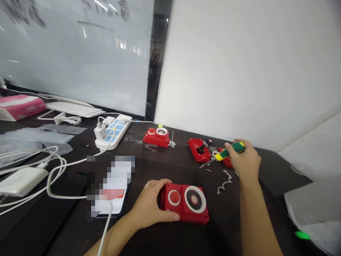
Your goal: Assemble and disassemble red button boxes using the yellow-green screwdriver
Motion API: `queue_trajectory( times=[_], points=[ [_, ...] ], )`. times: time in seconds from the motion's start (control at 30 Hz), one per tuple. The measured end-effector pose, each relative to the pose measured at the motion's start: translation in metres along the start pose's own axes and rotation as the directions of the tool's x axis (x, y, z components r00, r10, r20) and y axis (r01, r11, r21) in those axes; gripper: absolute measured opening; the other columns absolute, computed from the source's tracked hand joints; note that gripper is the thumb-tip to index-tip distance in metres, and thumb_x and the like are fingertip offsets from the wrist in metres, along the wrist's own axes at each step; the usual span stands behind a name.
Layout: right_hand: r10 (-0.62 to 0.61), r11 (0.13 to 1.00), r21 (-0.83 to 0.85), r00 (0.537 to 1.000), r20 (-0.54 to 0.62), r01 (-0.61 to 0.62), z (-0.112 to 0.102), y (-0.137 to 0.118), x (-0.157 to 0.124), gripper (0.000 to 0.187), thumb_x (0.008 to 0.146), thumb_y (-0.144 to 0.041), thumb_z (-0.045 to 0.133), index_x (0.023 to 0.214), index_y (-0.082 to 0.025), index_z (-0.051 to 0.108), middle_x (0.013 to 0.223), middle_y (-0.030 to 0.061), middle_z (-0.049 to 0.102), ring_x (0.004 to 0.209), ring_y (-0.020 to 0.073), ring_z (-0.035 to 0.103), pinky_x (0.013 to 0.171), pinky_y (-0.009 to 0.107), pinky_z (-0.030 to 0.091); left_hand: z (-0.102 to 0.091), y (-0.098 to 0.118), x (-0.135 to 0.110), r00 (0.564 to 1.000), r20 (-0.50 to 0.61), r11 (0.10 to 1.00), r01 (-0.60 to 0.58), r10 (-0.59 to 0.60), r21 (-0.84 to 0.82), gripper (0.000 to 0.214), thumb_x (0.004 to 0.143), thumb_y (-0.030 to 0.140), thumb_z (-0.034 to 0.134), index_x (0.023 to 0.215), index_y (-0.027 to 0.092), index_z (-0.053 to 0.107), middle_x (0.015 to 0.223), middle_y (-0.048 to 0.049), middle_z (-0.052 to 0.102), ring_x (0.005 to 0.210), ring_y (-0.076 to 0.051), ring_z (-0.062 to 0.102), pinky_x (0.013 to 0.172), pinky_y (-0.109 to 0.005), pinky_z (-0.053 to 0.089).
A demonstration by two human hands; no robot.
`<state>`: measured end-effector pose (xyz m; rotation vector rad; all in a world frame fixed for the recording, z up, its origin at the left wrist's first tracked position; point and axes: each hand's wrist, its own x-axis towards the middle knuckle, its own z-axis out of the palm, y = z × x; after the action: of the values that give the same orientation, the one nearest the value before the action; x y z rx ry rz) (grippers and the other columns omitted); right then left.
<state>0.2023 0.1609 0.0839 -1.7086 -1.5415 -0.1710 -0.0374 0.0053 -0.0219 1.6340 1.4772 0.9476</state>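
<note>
My left hand [149,205] is closed around the left end of a red alarm box [184,210], thumb along the near edge and fingers at the far side. The box lies face up on the dark table and bears a round red dome in a white ring and a larger white ring with a black centre. Over the table to the right, my right hand [247,161] grips a screwdriver [231,150] by its green and yellow handle. Its tip points down left, near small screws [208,170] and an opened red housing [195,144].
A second red alarm box [156,139] stands near the wall. Farther left are a white power strip [117,134] with chargers, a phone [114,192], coiled white cables and a white power adapter [25,181]. A curly grey strand [224,182] lies between my hands.
</note>
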Motion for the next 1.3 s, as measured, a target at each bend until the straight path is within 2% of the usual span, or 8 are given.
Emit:
queue_trajectory(
  times=[0.17, 0.57, 0.9, 1.03, 1.3],
  points=[
    [-0.001, 1.0, -0.027, 1.0, 0.012, 0.001, 0.0, 0.001, 0.0, 0.04, 0.065, -0.046, 0.055, 0.096, -0.02, 0.063, 0.063, 0.0041, 0.057, 0.065, 0.0257, 0.054, 0.067, 0.036, 0.04, 0.001, 0.001, 0.0, 1.0, -0.001, 1.0, 0.001, -0.001, -0.007, 0.077, 0.046, 0.043, 0.08, 0.115, 0.026, 0.05, 0.11, -0.0055, 0.055, 0.105, -0.029, 0.047, 0.092, -0.041, 0.037],
    [-0.024, 0.999, -0.045, 0.999, 0.022, 0.025, 0.006, 0.001, -0.001, 0.037, 0.066, -0.043, 0.054, 0.095, -0.021, 0.062, 0.065, 0.0039, 0.058, 0.063, 0.0239, 0.053, 0.063, 0.034, 0.039, 0.0, 0.0, 0.0, 1.0, -0.002, 1.0, 0.004, -0.004, -0.002, 0.077, 0.046, 0.044, 0.08, 0.115, 0.026, 0.05, 0.11, -0.0053, 0.055, 0.106, -0.029, 0.046, 0.093, -0.041, 0.037],
    [-0.024, 0.999, -0.031, 0.999, 0.047, 0.025, 0.003, -0.009, -0.005, 0.033, 0.066, -0.039, 0.055, 0.095, -0.023, 0.062, 0.065, 0.0028, 0.057, 0.071, 0.0256, 0.055, 0.075, 0.042, 0.037, 0.0, 0.001, 0.0, 1.0, -0.016, 1.0, -0.007, 0.007, 0.01, 0.076, 0.045, 0.043, 0.08, 0.114, 0.027, 0.051, 0.109, -0.0049, 0.057, 0.105, -0.029, 0.048, 0.092, -0.042, 0.039],
    [-0.005, 1.0, 0.003, 0.998, 0.056, 0.005, 0.004, -0.009, -0.005, 0.034, 0.065, -0.039, 0.057, 0.095, -0.023, 0.063, 0.067, 0.0032, 0.058, 0.071, 0.0258, 0.055, 0.077, 0.044, 0.037, 0.0, 0.001, -0.001, 1.0, -0.017, 1.0, -0.014, 0.014, 0.012, 0.076, 0.046, 0.042, 0.08, 0.114, 0.026, 0.051, 0.109, -0.0047, 0.057, 0.104, -0.029, 0.048, 0.091, -0.041, 0.039],
    [0.039, 0.987, 0.152, 0.998, 0.043, -0.045, 0.013, 0.001, -0.002, 0.038, 0.063, -0.041, 0.061, 0.093, -0.017, 0.063, 0.075, 0.0061, 0.061, 0.073, 0.0245, 0.057, 0.076, 0.042, 0.042, -0.001, 0.001, 0.0, 1.0, -0.016, 1.0, -0.019, 0.019, 0.021, 0.076, 0.046, 0.043, 0.08, 0.114, 0.027, 0.051, 0.11, -0.005, 0.057, 0.105, -0.03, 0.048, 0.091, -0.043, 0.039]
  ],
)
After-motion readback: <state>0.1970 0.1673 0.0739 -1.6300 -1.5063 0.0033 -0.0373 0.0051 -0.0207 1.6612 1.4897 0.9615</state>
